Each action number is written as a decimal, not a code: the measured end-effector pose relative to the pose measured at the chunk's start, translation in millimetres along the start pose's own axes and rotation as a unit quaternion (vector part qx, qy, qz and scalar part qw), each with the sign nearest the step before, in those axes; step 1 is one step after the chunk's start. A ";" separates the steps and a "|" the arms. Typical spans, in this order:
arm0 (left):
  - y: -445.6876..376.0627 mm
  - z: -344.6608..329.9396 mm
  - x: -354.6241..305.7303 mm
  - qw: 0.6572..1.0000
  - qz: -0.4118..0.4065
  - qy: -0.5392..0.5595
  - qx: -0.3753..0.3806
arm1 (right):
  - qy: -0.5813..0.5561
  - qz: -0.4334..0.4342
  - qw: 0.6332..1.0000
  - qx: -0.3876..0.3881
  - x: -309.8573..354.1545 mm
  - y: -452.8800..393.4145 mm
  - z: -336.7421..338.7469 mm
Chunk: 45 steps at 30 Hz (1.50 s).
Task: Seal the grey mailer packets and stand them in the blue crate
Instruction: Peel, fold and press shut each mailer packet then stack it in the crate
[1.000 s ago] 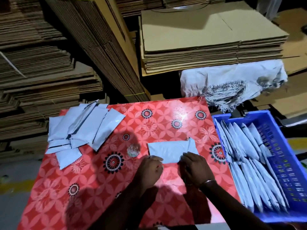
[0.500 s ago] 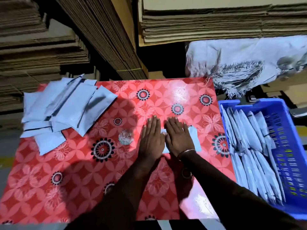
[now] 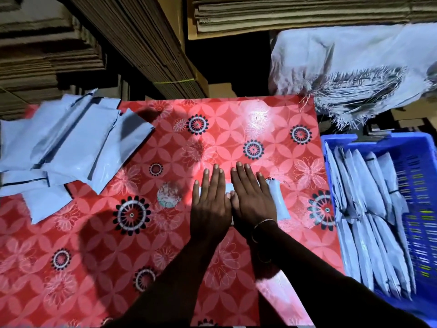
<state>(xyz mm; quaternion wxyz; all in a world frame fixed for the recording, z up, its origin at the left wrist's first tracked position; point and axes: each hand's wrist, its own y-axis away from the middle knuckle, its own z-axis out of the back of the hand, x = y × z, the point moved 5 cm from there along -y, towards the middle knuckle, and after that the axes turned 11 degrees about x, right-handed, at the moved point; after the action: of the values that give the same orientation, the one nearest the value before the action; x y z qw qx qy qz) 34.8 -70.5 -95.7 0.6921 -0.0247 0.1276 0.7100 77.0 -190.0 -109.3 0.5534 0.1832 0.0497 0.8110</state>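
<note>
A grey mailer packet (image 3: pixel 278 201) lies flat on the red flowered table (image 3: pixel 236 129), mostly covered by my hands; only its right end and a sliver between my hands show. My left hand (image 3: pixel 209 204) and my right hand (image 3: pixel 251 200) lie side by side on it, palms down with straight fingers, pressing it. A loose pile of grey mailers (image 3: pixel 63 147) sits at the table's far left. The blue crate (image 3: pixel 418 166) stands at the right, with several grey packets (image 3: pixel 369 209) upright on edge in rows inside.
Stacks of flat cardboard (image 3: pixel 142 43) rise behind the table, and more cardboard sheets (image 3: pixel 307 15) are piled at the back right. A white woven sack (image 3: pixel 354 67) with frayed edges lies behind the crate. A silver sticker (image 3: pixel 169 194) sits on the table left of my hands.
One second ago both hands were folding the packet's near edge with curled fingers; they then flattened onto it. Since half a second ago they stay pressed flat; the view has shifted slightly.
</note>
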 end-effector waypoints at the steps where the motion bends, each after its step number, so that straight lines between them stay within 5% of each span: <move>1: -0.6 0.1 0.3 1.000 0.002 0.001 0.000 | -0.004 0.001 1.000 -0.002 0.1 -0.1 -0.2; 17: 0.4 -0.9 6.4 0.999 0.003 -0.027 0.045 | -0.030 0.030 0.999 0.024 -11.0 6.7 5.1; 27: 39.9 -5.9 46.4 0.995 0.041 0.038 0.088 | -0.026 -0.062 0.994 0.083 -93.2 54.2 22.3; 33: 31.0 15.9 38.4 0.992 0.008 0.105 0.065 | -0.038 0.042 0.996 0.065 -49.4 38.6 57.1; 40: 24.3 50.0 5.9 0.993 -0.042 0.024 0.107 | 0.039 -0.001 0.994 0.101 -22.4 45.5 60.7; 45: 20.0 89.3 -8.2 0.996 -0.090 0.012 -0.005 | 0.059 0.035 0.996 -0.059 -20.1 60.2 104.5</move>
<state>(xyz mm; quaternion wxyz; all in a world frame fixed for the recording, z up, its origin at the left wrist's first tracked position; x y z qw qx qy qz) 28.0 -59.5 -4.7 0.7517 -0.0484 0.1293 0.6449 67.4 -244.2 -0.2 0.5303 0.1038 0.0275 0.8410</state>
